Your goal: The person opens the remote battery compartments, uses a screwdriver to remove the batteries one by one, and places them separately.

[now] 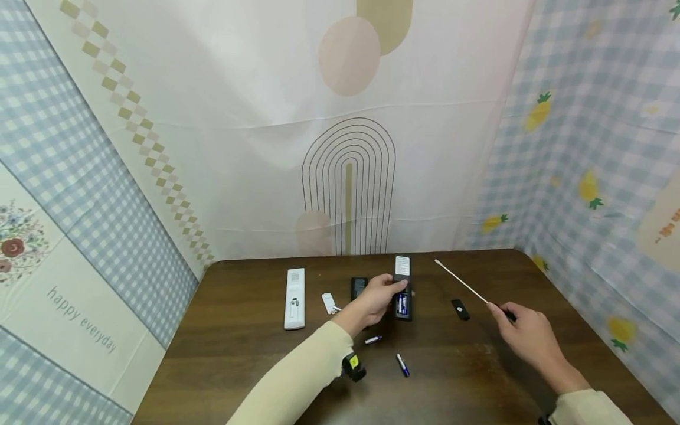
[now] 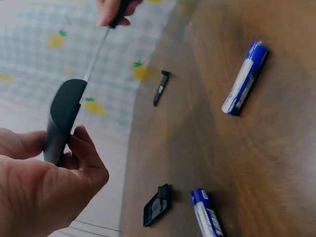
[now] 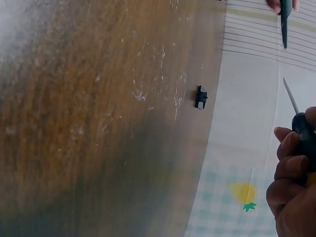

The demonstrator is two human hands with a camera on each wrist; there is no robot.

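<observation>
My left hand [image 1: 376, 300] grips a black remote control [image 1: 402, 277] between thumb and fingers, its back turned up. Blue-and-white batteries [image 1: 402, 304] show in the uncovered compartment. In my right hand [image 1: 531, 336] is a screwdriver [image 1: 463, 283], held by its dark handle [image 3: 302, 133]. The long thin shaft points toward the remote; its tip stands apart from it in the right wrist view. Two loose batteries, one [image 1: 373, 339] below my left hand and another [image 1: 403, 365] nearer the front, lie on the table. A small black battery cover [image 1: 460, 309] lies between the hands.
On the brown table [image 1: 239, 366], a white remote control [image 1: 294, 298] with an uncovered battery slot lies at the left. Beside it is a small white cover [image 1: 328, 303]. A dark piece [image 1: 359, 285] lies partly behind my left hand. Patterned cloth [image 1: 255, 177] hangs around the table.
</observation>
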